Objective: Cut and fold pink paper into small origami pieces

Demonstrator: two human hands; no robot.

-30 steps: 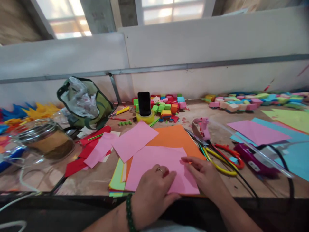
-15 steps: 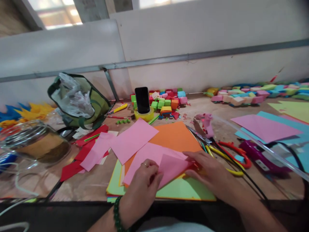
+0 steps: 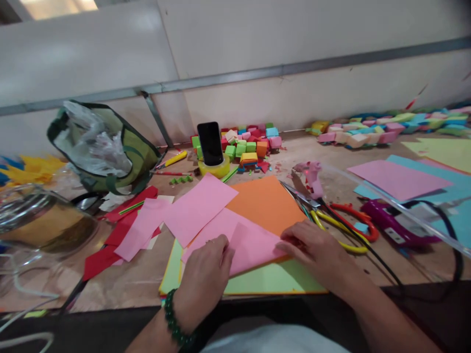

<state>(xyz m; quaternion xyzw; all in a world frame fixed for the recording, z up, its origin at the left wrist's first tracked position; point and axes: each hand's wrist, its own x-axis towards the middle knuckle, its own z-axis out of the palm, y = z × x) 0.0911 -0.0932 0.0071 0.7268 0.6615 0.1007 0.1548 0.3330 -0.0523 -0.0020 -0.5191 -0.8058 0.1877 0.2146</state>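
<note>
A pink paper sheet (image 3: 250,240) lies folded over on a stack of coloured sheets, with an orange sheet (image 3: 265,201) behind it and a light green sheet (image 3: 272,279) under its near edge. My left hand (image 3: 204,274) presses flat on the pink sheet's left part, fingers together; a green bead bracelet is on that wrist. My right hand (image 3: 316,250) rests on the fold's right corner, fingertips pressing the paper down. Neither hand lifts anything.
Scissors with yellow and red handles (image 3: 338,225) and a purple glue gun (image 3: 393,228) lie right of the stack. A phone (image 3: 210,143) stands in a tape roll, small paper cubes (image 3: 250,144) behind. Loose pink sheets (image 3: 195,206), a green bag (image 3: 106,147) and a glass jar (image 3: 44,220) sit left.
The pink sheet's near edge was lifted and folded up and over, uncovering the green sheet beneath. Both hands moved up with it and now press the fold flat. The view tilted downward.
</note>
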